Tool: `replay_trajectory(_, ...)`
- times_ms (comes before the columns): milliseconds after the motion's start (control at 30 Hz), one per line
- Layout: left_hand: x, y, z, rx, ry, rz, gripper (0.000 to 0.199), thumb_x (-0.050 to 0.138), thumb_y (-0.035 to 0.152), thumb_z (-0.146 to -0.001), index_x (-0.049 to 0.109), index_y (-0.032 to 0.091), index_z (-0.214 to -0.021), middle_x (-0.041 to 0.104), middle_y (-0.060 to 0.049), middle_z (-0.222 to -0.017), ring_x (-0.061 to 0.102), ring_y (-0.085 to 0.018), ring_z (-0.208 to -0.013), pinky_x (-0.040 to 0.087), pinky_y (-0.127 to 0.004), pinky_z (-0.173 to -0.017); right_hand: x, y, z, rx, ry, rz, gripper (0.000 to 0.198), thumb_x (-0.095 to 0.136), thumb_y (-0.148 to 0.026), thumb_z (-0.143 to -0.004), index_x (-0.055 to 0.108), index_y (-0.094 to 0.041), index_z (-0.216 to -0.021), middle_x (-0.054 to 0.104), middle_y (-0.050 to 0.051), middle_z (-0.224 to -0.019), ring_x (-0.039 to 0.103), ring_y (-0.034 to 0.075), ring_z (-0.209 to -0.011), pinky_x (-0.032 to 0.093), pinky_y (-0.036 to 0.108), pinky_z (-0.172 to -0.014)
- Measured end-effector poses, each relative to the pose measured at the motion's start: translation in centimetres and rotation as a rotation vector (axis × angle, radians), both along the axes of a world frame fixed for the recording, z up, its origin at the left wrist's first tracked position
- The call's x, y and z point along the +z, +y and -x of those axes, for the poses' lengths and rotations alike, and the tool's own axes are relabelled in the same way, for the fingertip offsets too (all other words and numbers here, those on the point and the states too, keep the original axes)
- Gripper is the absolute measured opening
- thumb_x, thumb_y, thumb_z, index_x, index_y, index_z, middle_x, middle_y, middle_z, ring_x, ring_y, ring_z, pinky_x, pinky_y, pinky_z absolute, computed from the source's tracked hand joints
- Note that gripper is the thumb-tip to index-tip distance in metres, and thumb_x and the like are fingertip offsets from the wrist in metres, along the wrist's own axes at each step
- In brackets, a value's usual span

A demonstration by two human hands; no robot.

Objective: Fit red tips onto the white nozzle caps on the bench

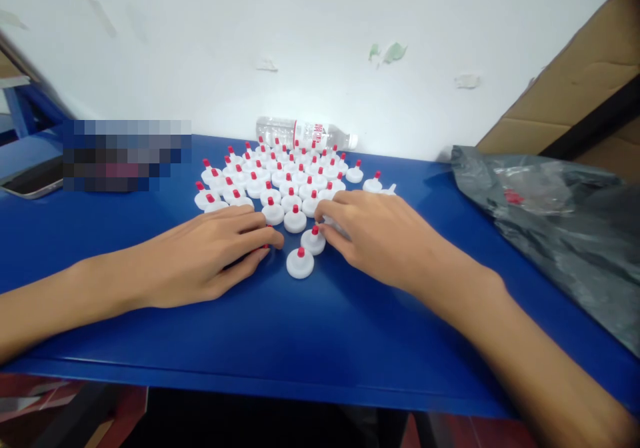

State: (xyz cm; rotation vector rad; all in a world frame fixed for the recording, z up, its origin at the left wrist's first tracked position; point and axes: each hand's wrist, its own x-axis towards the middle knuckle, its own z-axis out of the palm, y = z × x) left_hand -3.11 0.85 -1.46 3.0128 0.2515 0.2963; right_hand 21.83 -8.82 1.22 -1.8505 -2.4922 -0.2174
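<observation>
Many white round nozzle caps with red tips (295,220) stand upright in a cluster in the middle of the table. My left hand (220,251) is at the cluster's near left side, its fingers curled and closed around a cap of which only bits of red show. On the right, my right hand (373,235) reaches over the cluster's edge with bent fingers, a piece of white showing between thumb and forefinger; the rest of it is hidden under the hand. Between the two hands stand a nearest cap (300,264) and another just behind it (313,242).
A clear plastic bottle (305,133) lies on its side against the white wall (320,35). On the right are a grey plastic bag (560,235) and cardboard (565,95). A phone-like dark object (35,176) lies left on the blue table (300,341), beside a blurred-out patch.
</observation>
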Motion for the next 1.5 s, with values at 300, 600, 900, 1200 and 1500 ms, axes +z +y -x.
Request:
replay_trajectory(300,-0.15,-0.14,0.08,0.006,-0.017,-0.011,0.025,0.039,0.021,-0.109,0.063,0.02,-0.116,0.062,-0.005,-0.096,0.057,-0.02,-0.086,0.043,-0.033,-0.082,0.04,0.09,0.1,-0.002,-0.021,-0.004,0.027,0.043,-0.025,-0.108,0.069,-0.02,-0.106,0.072,0.004,-0.096,0.065,0.019,-0.081,0.026,0.034,-0.059)
replay_trajectory(600,-0.16,-0.35,-0.09,0.017,-0.043,-0.027,0.025,0.039,0.022,-0.109,0.064,0.02,-0.114,0.063,-0.005,-0.094,0.058,-0.019,-0.084,0.044,-0.033,-0.081,0.19,0.14,0.37,-0.036,-0.019,-0.05,0.024,0.048,-0.03,-0.107,0.07,-0.023,-0.099,0.073,0.002,-0.092,0.066,0.019,-0.08,0.024,0.032,-0.056)
replay_trajectory(900,0.07,-0.55,-0.14,0.017,-0.039,0.002,0.026,0.039,0.023,-0.109,0.064,0.02,-0.114,0.062,-0.006,-0.095,0.057,-0.02,-0.085,0.044,-0.034,-0.082,-0.08,0.42,-0.25,-0.143,-0.062,-0.143,0.02,0.056,-0.032,-0.104,0.071,-0.022,-0.096,0.073,0.003,-0.085,0.065,0.021,-0.082,0.022,0.032,-0.057)
replay_trajectory(1200,0.05,-0.77,0.15,0.023,-0.049,0.016,0.028,0.059,0.044,-0.101,0.064,0.021,-0.116,0.064,-0.006,-0.101,0.059,-0.023,-0.089,0.047,-0.036,-0.084,-0.23,0.47,-0.53,-0.184,0.017,-0.18,0.011,0.067,-0.03,-0.098,0.07,-0.022,-0.105,0.073,0.002,-0.098,0.064,0.02,-0.08,0.026,0.031,-0.056)
replay_trajectory(1500,-0.38,-0.58,-0.2,0.031,-0.045,0.018,0.021,0.046,0.027,-0.107,0.065,0.022,-0.114,0.063,-0.005,-0.097,0.058,-0.02,-0.086,0.045,-0.032,-0.082,-0.55,0.62,-0.39,-0.151,0.047,-0.129,0.017,0.072,-0.035,-0.096,0.066,-0.023,-0.106,0.07,0.001,-0.102,0.063,0.016,-0.074,0.026,0.031,-0.055)
